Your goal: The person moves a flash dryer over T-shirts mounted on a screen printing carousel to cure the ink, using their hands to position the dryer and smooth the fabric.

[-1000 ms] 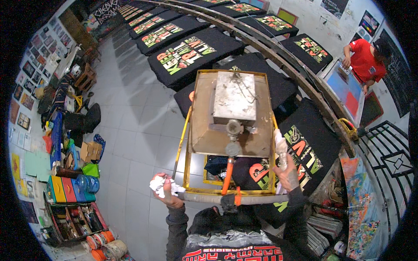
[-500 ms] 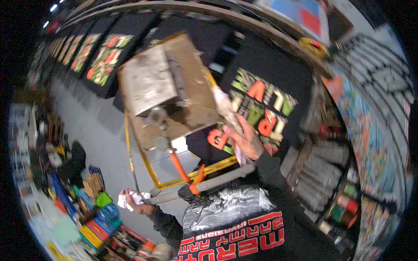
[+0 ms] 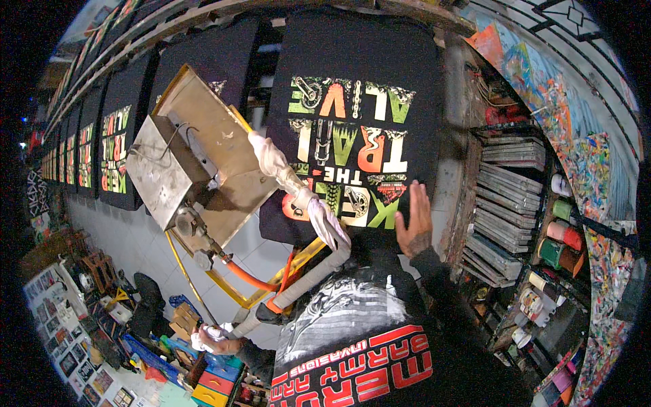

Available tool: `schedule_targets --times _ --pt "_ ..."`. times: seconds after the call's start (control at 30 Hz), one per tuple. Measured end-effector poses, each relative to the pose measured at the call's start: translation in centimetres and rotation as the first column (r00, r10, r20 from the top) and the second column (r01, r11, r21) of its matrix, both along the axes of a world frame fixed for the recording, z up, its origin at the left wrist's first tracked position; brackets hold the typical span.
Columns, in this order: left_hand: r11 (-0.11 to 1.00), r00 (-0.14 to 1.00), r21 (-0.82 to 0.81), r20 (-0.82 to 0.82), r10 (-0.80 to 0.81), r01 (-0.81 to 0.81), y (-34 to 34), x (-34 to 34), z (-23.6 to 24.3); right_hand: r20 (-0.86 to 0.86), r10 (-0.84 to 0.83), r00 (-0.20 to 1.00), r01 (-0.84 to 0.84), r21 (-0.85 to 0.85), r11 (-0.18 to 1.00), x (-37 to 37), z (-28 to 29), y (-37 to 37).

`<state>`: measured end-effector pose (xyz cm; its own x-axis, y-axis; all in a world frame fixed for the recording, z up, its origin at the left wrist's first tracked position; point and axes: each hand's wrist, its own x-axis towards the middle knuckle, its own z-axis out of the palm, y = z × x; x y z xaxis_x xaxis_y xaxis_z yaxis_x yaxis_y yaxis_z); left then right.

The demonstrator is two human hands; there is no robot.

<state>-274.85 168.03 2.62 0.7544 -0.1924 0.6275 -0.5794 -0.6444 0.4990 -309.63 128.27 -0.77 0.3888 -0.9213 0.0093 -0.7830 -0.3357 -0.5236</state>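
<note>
My left hand (image 3: 222,344) is closed round the cloth-wrapped end of a grey padded handlebar (image 3: 298,283). The bar belongs to a yellow-framed rig carrying a brown metal panel (image 3: 234,159), with a silver metal box (image 3: 154,166) on top and an orange hose (image 3: 245,277) running from its fitting. Pale cloth (image 3: 281,169) is wound along the rig's right side. My right hand (image 3: 415,227) is off the bar, fingers stretched, beside the lower right corner of a colourful lettered print on a black T-shirt (image 3: 359,54). Whether it touches the fabric I cannot tell.
More black printed shirts (image 3: 116,142) lie in a row to the left, along a wooden rail (image 3: 380,8). Stacked frames (image 3: 505,210) and paint pots (image 3: 563,234) fill a rack at right. Coloured drawers (image 3: 217,380) and clutter stand at lower left.
My right hand has let go of the rig's right side and moved right, now open by the shirt. The rig has shifted left relative to the shirts. My left hand keeps its grip.
</note>
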Motion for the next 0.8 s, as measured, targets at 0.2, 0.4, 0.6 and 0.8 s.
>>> schedule_targets --times 0.2,0.4,0.6,0.8 --pt "0.986 0.999 0.165 0.051 -0.015 0.006 0.3 -0.3 0.4 -0.241 0.152 0.959 -0.169 -0.054 0.984 1.1 -2.1 1.0" --pt "0.994 0.998 0.089 0.015 -0.061 0.06 1.9 0.5 -0.4 -0.292 0.189 0.938 -0.182 0.049 0.982 2.4 -0.5 0.9" --pt "0.991 0.997 -0.103 0.011 -0.081 0.082 3.5 1.8 -2.3 -0.335 0.186 0.924 -0.18 0.051 0.982 2.3 0.1 0.9" --pt "0.994 0.997 0.104 0.05 -0.051 0.045 3.3 1.4 -1.3 -0.342 0.168 0.925 -0.176 0.008 0.984 0.9 -0.4 1.2"
